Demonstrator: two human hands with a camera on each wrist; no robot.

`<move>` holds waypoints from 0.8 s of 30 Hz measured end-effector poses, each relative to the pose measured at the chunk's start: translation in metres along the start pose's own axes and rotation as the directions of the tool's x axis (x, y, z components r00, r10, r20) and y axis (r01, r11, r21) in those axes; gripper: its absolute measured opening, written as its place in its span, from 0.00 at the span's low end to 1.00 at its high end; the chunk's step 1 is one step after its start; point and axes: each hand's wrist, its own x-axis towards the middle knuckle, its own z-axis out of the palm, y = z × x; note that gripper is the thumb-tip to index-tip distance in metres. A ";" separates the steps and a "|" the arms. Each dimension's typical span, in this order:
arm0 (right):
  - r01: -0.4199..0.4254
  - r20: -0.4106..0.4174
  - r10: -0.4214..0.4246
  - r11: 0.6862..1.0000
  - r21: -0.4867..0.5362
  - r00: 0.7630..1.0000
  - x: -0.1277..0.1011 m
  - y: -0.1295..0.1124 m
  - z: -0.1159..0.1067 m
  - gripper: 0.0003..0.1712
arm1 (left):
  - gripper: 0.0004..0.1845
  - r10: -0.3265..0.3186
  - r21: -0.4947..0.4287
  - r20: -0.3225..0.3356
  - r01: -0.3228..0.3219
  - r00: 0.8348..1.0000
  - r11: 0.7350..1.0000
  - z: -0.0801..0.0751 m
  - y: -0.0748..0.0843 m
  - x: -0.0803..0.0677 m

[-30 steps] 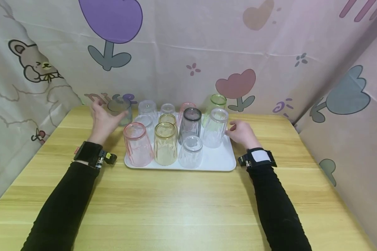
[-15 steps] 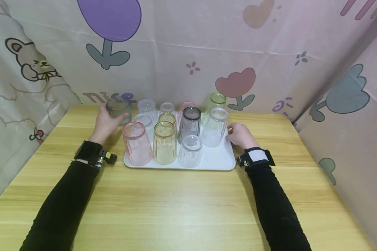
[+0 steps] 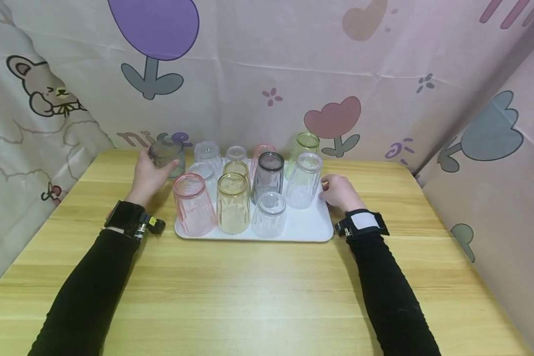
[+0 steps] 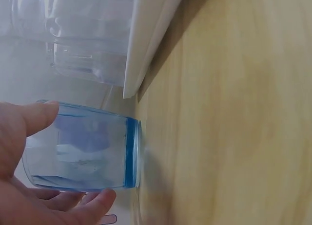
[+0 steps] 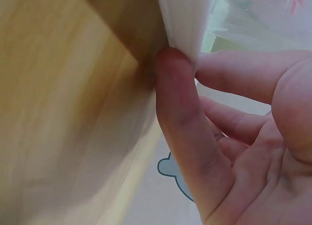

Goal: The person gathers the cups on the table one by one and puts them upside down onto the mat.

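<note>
L hand (image 3: 149, 175) grips blue cup (image 3: 166, 155) left of tray (image 3: 309, 227) | R hand (image 3: 340, 192) fingers pinch tray edge | risk: tray jolt topples cups

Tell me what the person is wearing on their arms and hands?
Both arms are in long black sleeves. The left hand and right hand are bare, with no gloves. Each wrist has a black strap with a small black device; the right strap shows a white patch on top.
</note>
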 end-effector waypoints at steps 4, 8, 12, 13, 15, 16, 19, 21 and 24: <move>0.001 0.003 -0.001 1.000 -0.004 1.000 0.000 0.000 0.000 0.29 | 0.55 -0.002 -0.017 -0.010 0.002 1.000 1.000 -0.001 0.002 -0.002; 0.014 0.004 -0.014 1.000 -0.014 1.000 0.000 0.001 -0.001 0.29 | 0.55 -0.012 -0.062 -0.042 0.010 0.999 0.998 -0.002 0.005 -0.003; 0.026 0.006 -0.026 0.999 -0.020 1.000 0.000 0.002 -0.001 0.29 | 0.55 -0.035 -0.123 -0.110 0.021 0.993 0.992 -0.002 0.010 -0.006; 0.026 0.006 -0.026 0.999 -0.021 1.000 0.000 0.002 -0.001 0.29 | 0.55 -0.040 -0.138 -0.129 0.022 0.991 0.990 -0.002 0.011 -0.007; 0.024 0.006 -0.024 1.000 -0.020 1.000 0.000 0.002 -0.001 0.29 | 0.54 -0.048 -0.164 -0.164 0.021 0.985 0.986 -0.003 0.014 -0.008; 0.024 0.006 -0.024 1.000 -0.019 1.000 0.000 0.002 -0.001 0.29 | 0.53 -0.050 -0.175 -0.181 0.018 0.982 0.984 -0.003 0.016 -0.009; 0.029 0.004 -0.029 0.999 -0.024 1.000 0.000 0.003 -0.001 0.29 | 0.48 -0.053 -0.204 -0.223 0.006 0.973 0.979 -0.004 0.022 -0.009; 0.030 0.004 -0.030 0.999 -0.020 1.000 0.000 0.003 -0.001 0.29 | 0.44 -0.059 -0.254 -0.237 -0.003 0.970 0.967 -0.005 0.027 -0.010; 0.032 0.007 -0.032 0.999 -0.017 0.999 0.000 0.003 -0.001 0.29 | 0.40 -0.067 -0.385 -0.224 -0.025 0.972 0.922 -0.008 0.035 -0.011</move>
